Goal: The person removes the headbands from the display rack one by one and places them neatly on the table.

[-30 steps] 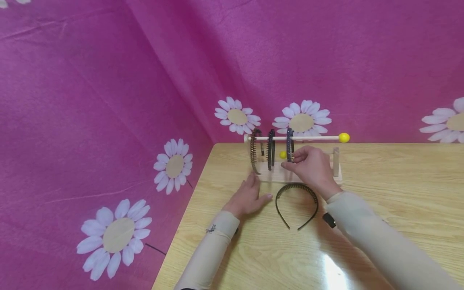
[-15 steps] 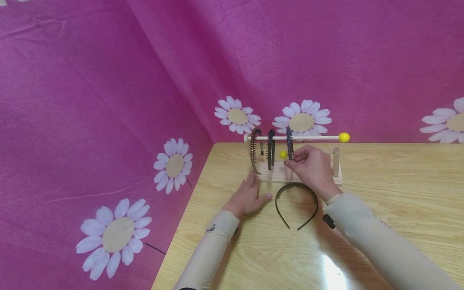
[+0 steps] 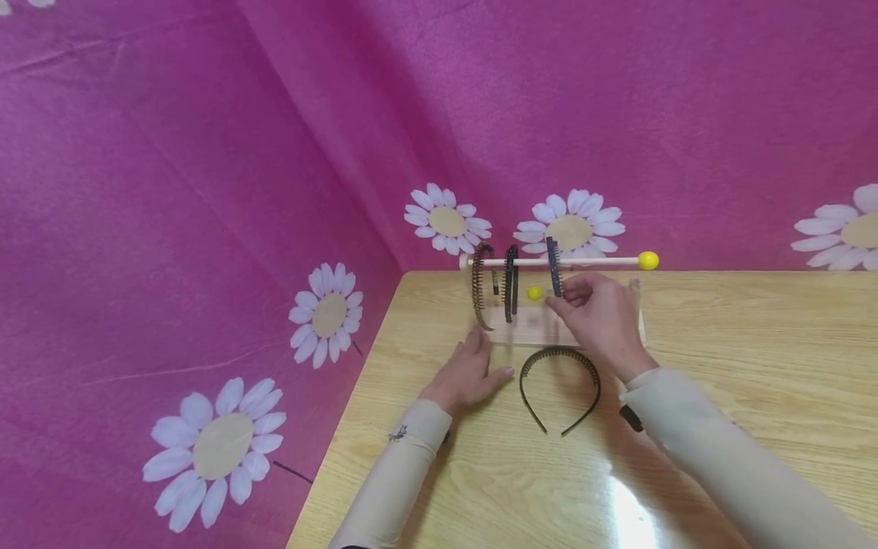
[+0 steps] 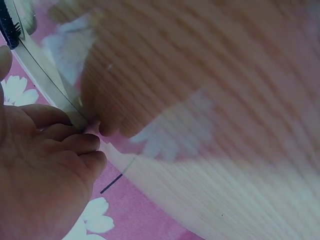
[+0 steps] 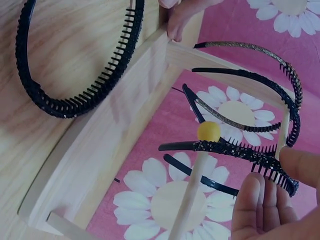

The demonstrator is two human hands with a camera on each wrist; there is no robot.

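Held headband [image 3: 555, 268] has shifted right — black, glitter-flecked, toothed, slightly tilted

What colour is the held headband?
The headband is black with pale speckles, clearest in right wrist view.

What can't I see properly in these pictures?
Head view: the right hand hides part of the pinched headband.
Head view: the dark mark on the left sleeve is too small to make out.
Right wrist view: the top edge cuts off the tips of the loose headband and most of the left hand.
Left wrist view: the left edge cuts off a toothed black band.
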